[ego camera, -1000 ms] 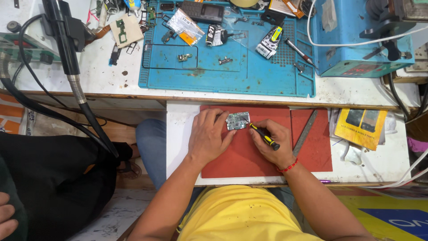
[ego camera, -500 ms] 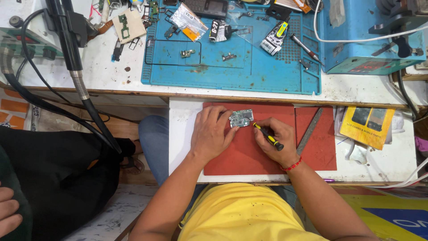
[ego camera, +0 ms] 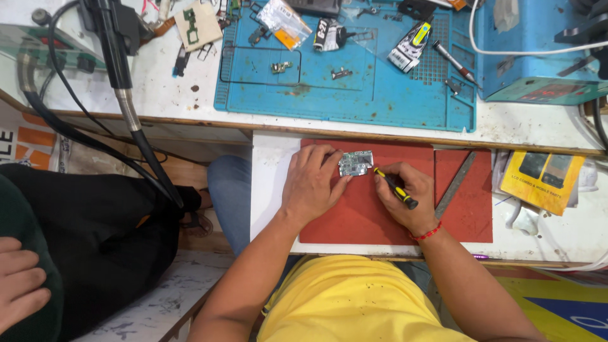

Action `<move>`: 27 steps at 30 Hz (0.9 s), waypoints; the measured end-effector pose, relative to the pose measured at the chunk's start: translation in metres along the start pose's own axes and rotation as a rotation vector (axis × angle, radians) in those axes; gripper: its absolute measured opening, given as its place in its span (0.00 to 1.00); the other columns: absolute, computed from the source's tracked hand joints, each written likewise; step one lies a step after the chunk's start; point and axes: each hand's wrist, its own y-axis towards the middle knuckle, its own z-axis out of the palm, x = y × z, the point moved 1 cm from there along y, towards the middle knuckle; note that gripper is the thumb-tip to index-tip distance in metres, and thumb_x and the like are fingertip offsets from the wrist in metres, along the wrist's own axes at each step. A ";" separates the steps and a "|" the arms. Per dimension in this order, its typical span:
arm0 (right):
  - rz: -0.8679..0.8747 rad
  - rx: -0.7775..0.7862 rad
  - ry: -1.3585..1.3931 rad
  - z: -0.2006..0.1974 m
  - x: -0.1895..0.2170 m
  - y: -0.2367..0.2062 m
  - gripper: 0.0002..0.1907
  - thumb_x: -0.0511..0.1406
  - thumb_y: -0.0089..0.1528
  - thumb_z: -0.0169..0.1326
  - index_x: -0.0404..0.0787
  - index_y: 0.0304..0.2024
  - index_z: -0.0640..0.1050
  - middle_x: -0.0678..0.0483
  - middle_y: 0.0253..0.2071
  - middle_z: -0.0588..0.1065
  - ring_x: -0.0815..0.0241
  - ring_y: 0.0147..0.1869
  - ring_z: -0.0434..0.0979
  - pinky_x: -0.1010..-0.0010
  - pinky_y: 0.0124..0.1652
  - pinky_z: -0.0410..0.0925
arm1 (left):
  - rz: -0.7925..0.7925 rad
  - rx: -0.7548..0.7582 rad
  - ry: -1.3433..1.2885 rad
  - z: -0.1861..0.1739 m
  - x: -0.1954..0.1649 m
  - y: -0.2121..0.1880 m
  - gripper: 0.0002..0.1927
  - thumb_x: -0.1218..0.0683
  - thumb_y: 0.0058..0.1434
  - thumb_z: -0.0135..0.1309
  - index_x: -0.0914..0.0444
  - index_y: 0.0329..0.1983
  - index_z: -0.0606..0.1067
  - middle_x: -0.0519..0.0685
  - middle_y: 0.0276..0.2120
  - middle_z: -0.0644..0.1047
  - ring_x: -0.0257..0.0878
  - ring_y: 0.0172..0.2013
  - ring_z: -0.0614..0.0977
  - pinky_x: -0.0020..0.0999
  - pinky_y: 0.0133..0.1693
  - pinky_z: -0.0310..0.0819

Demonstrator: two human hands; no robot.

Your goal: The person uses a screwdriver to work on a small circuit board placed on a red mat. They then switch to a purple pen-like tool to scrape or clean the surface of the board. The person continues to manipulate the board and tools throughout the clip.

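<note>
- The left hand [ego camera: 311,185] lies palm down on the red mat [ego camera: 354,215], fingers spread loosely and curled a little, with the fingertips pressing the left edge of a small circuit board [ego camera: 355,163].
- The circuit board sits flat near the top edge of the red mat, at about twelve o'clock from the person's chest, between the two hands.
- The right hand [ego camera: 408,196] is closed in a pen-like grip around a screwdriver [ego camera: 394,187] with a black and yellow handle.
- The screwdriver slants from the hand toward ten o'clock, its tip touching the right edge of the circuit board.
- A red thread band [ego camera: 425,234] circles the right wrist.
- A flat metal ruler [ego camera: 453,185] lies on the mat at three o'clock from the right hand, tilted, just beside it but not touching.
- At twelve o'clock from the board, across the desk edge, lies a blue work mat [ego camera: 354,95] with small metal parts, a clear bag and tools on it.
- A blue machine [ego camera: 532,69] stands at two o'clock, with a white cable over it.
- A yellow box [ego camera: 543,183] rests at three o'clock, well apart from the right hand.
- At ten o'clock a black hose [ego camera: 126,101] with a metal neck bends down off the desk.
- Another person's hand [ego camera: 22,285] shows at eight o'clock, at the left edge of the view.
</note>
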 end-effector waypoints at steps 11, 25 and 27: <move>-0.045 0.024 -0.005 -0.002 -0.003 0.000 0.06 0.30 0.61 0.61 0.33 0.39 0.79 0.52 0.29 0.78 0.68 0.30 0.78 0.76 0.32 0.69 | -0.002 0.006 0.001 0.003 0.000 0.002 0.24 0.50 0.57 0.65 0.64 0.54 0.77 0.50 0.51 0.74 0.49 0.52 0.73 0.46 0.54 0.66; -0.047 0.058 -0.010 0.000 -0.002 0.000 0.06 0.30 0.60 0.61 0.33 0.38 0.79 0.52 0.30 0.78 0.66 0.29 0.75 0.75 0.30 0.68 | 0.001 0.018 0.016 0.002 0.001 0.001 0.22 0.50 0.59 0.63 0.64 0.53 0.77 0.50 0.50 0.75 0.49 0.52 0.73 0.46 0.54 0.66; -0.028 0.012 -0.029 0.000 -0.003 0.000 0.06 0.30 0.61 0.62 0.33 0.39 0.80 0.51 0.29 0.78 0.67 0.30 0.77 0.75 0.32 0.69 | 0.005 0.011 0.016 0.003 0.002 0.001 0.22 0.50 0.59 0.63 0.64 0.53 0.77 0.50 0.50 0.75 0.49 0.52 0.73 0.46 0.54 0.66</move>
